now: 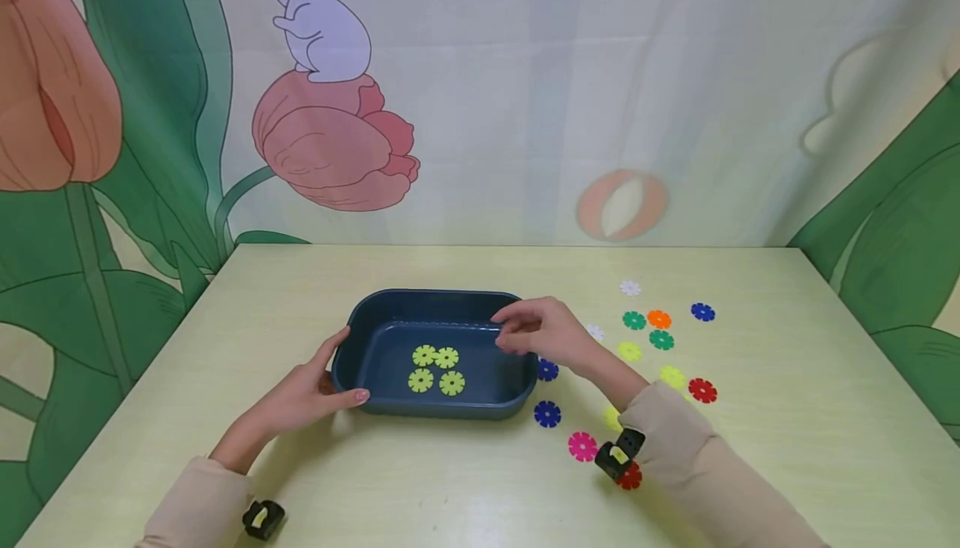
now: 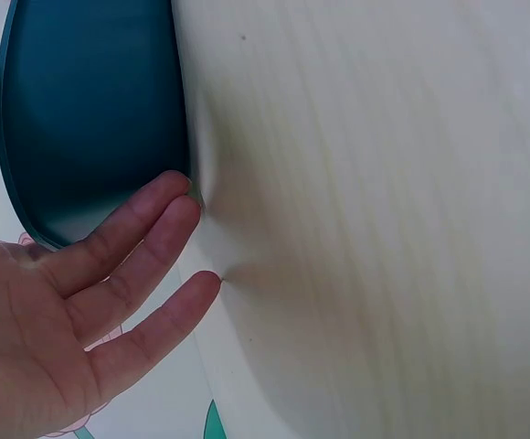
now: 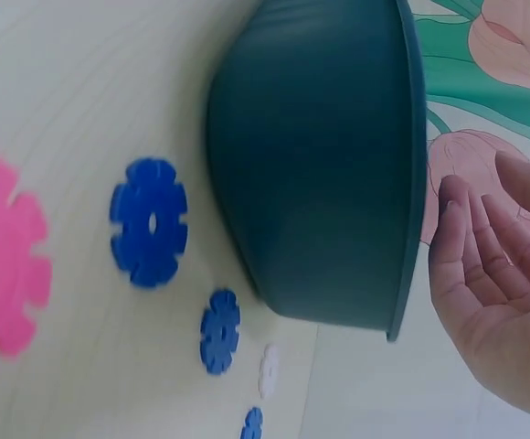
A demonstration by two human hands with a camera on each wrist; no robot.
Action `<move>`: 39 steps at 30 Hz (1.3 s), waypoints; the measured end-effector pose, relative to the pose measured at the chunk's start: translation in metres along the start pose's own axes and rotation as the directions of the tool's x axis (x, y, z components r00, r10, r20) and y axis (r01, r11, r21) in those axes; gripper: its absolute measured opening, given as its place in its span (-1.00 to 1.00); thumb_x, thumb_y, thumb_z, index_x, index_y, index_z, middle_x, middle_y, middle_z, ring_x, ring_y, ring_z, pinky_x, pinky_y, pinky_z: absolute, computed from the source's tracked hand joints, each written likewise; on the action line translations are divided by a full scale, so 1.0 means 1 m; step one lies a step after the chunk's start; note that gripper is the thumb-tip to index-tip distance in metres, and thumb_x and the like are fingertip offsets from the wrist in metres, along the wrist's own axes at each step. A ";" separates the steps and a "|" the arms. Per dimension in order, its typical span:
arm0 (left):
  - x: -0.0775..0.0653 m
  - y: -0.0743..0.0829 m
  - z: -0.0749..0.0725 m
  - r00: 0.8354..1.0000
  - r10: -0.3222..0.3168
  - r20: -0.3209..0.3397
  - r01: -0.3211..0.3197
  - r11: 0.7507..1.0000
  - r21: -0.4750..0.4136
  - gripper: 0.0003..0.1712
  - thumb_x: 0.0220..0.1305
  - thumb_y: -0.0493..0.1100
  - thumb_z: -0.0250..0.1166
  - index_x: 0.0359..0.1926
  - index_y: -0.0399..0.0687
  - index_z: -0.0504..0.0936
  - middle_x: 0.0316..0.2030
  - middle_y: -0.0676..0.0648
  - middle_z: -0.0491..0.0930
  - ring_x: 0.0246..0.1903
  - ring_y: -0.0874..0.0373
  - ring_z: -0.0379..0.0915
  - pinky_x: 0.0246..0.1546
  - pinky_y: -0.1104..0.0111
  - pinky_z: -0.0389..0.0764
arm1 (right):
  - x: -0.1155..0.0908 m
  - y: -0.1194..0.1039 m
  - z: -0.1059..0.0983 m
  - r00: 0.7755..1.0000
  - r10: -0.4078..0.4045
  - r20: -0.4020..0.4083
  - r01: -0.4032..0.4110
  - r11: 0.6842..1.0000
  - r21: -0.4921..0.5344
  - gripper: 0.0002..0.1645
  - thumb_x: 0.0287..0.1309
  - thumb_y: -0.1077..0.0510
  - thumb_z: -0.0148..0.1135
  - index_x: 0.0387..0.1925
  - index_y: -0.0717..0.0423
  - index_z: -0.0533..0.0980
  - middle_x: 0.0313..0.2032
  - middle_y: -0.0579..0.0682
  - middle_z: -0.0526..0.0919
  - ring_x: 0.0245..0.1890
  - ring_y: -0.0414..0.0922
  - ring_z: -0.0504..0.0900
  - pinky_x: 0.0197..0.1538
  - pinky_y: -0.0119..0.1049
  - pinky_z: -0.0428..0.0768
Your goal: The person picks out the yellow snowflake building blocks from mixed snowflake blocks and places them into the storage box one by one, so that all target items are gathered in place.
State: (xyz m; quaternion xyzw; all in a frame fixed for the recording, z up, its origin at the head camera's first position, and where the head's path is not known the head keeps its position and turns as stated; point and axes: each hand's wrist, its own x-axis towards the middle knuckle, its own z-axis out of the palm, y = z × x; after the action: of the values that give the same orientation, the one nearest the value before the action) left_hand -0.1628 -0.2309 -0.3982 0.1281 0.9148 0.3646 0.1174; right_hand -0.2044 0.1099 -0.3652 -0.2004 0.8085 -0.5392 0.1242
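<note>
A dark blue-green rectangular plastic basin (image 1: 442,409) stands on the table, with several yellow-green snowflake discs (image 1: 452,382) lying flat on its bottom. At its left end my left hand (image 1: 303,394) holds it, thumb at the front corner of the rim. In the left wrist view, that hand's other fingers (image 2: 160,229) lie along the outside wall. My right hand (image 1: 543,333) hovers over the basin's right end, fingers loosely bent. The right wrist view shows this hand (image 3: 503,293) above the rim, with nothing visible between thumb and fingers.
Several loose snowflake discs are scattered right of the basin, among them a blue one (image 1: 547,414), a pink one (image 1: 582,446), a red one (image 1: 702,391) and an orange one (image 1: 659,320). My right forearm partly covers some. Behind the table hangs a printed curtain (image 1: 487,115).
</note>
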 end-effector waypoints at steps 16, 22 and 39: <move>-0.001 0.001 0.000 1.000 0.000 -0.004 0.000 1.000 0.006 0.11 0.07 0.08 0.33 0.39 -0.18 -0.19 -0.33 -0.14 0.58 -0.39 0.13 0.49 -0.37 0.28 0.43 | -0.023 0.016 -0.031 0.998 0.048 -0.043 -0.051 0.997 -0.058 -0.58 0.02 0.24 0.30 -0.03 0.27 0.50 -0.36 0.06 0.57 -0.34 -0.08 0.57 -0.22 -0.26 0.54; -0.001 0.002 -0.001 1.000 -0.003 -0.002 0.003 1.000 0.006 0.11 0.06 0.09 0.33 0.39 -0.18 -0.19 -0.38 -0.11 0.58 -0.40 0.14 0.48 -0.40 0.28 0.43 | -0.028 0.026 -0.044 0.994 0.077 -0.072 -0.085 0.991 -0.108 -0.59 0.03 0.26 0.29 -0.03 0.27 0.50 -0.37 0.06 0.53 -0.40 -0.06 0.51 -0.28 -0.22 0.51; -0.001 0.002 -0.001 1.000 -0.011 -0.006 0.012 1.000 0.011 0.10 0.06 0.07 0.33 0.39 -0.18 -0.18 -0.32 -0.14 0.58 -0.36 0.12 0.50 -0.38 0.29 0.44 | -0.031 0.084 -0.072 0.969 0.217 -0.118 -0.237 0.949 -0.207 -0.46 -0.07 0.23 0.37 0.02 0.27 0.48 -0.28 0.16 0.44 -0.31 -0.02 0.36 -0.31 -0.26 0.37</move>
State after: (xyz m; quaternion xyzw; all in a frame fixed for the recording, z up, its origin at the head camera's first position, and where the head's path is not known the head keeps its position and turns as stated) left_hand -0.1620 -0.2302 -0.3963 0.1225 0.9179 0.3591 0.1163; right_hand -0.2229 0.2118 -0.4157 -0.0929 0.8857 -0.4376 0.1244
